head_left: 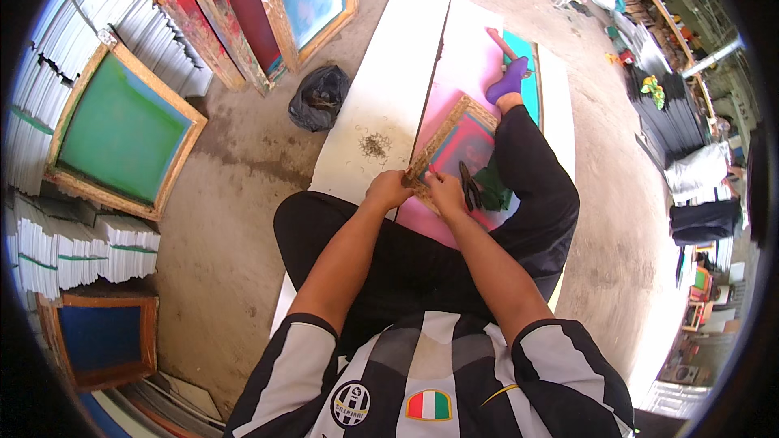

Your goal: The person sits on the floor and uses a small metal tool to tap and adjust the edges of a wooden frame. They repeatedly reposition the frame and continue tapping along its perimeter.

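Observation:
A small wooden screen frame (466, 109) with a blue and pinkish-red mesh lies tilted in front of my crossed legs. My left hand (389, 191) is closed on its near left corner. Over the frame's near edge, my right hand (446, 192) is closed round a slim tool whose small red part (432, 169) shows; the rest is hidden by the fingers. Just right of that hand are black-handled pliers (468, 186) and a crumpled dark green cloth (492, 187). A heap of thin dark bits (374, 146), perhaps staples, sits on the white board left of the frame.
Long white and pink boards (402, 40) lie beneath me. A wooden-handled hammer (501, 43) rests by my purple-socked foot (508, 83). Left are a black plastic bag (319, 97), a green screen frame (122, 134) and stacked white sheets (81, 243). Larger frames (235, 16) lean behind.

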Motion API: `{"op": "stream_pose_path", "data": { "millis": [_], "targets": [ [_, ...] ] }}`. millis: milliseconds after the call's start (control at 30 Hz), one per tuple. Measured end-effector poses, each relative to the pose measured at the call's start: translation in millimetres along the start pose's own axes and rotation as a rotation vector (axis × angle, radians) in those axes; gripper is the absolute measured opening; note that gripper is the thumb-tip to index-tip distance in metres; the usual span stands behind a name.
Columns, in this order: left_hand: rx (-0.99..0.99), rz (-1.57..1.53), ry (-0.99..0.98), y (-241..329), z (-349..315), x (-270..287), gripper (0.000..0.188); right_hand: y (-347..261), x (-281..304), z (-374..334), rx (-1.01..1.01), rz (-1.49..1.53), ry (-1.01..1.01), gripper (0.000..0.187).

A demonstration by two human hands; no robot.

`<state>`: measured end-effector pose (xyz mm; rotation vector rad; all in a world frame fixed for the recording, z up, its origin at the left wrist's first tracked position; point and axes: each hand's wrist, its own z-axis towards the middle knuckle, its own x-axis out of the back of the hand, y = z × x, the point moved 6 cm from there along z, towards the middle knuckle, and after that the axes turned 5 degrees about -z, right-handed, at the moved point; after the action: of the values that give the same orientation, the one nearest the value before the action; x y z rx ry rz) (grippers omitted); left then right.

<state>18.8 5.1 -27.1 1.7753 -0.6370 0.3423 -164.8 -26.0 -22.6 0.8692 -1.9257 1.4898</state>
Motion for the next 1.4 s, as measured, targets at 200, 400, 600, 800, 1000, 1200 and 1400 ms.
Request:
{"op": "stream_pose_path", "data": {
  "millis": [200, 400, 600, 800, 1000, 1200, 1400],
  "targets": [
    [-0.034, -0.021, -0.028, 0.4, -4.3, 8.9, 0.047, 11.7, 9.4, -29.2, -0.11, -0.138, 0.187, 0.041],
    [-0.076, -0.035, 0.001, 1.9, 7.0, 0.5, 0.047, 67.2, 23.6, -7.2, -0.304, -0.016, 0.153, 0.038],
    [0.06, -0.027, 0.092, -5.2, 12.4, 7.9, 0.044, 34.3, 52.1, -30.8, -0.407, -0.108, 0.113, 0.045],
    [0.018, 0.101, 0.204, 20.6, 8.4, 4.9, 0.045, 61.9, 65.0, -16.2, -0.374, -0.138, 0.1, 0.041],
    [0.029, 0.138, 0.214, 33.3, 13.7, 2.1, 0.058, 70.8, 69.3, -1.5, -0.312, -0.076, 0.187, 0.04],
    [0.015, 0.264, 0.185, 50.9, 33.2, -0.4, 0.061, 109.0, 129.4, -0.4, -0.406, -0.28, 0.422, 0.045],
    [0.081, 0.391, 0.13, 66.7, 57.0, -6.3, 0.054, 198.1, 186.0, -1.3, -0.517, -0.558, 0.603, 0.061]
  ]
}}
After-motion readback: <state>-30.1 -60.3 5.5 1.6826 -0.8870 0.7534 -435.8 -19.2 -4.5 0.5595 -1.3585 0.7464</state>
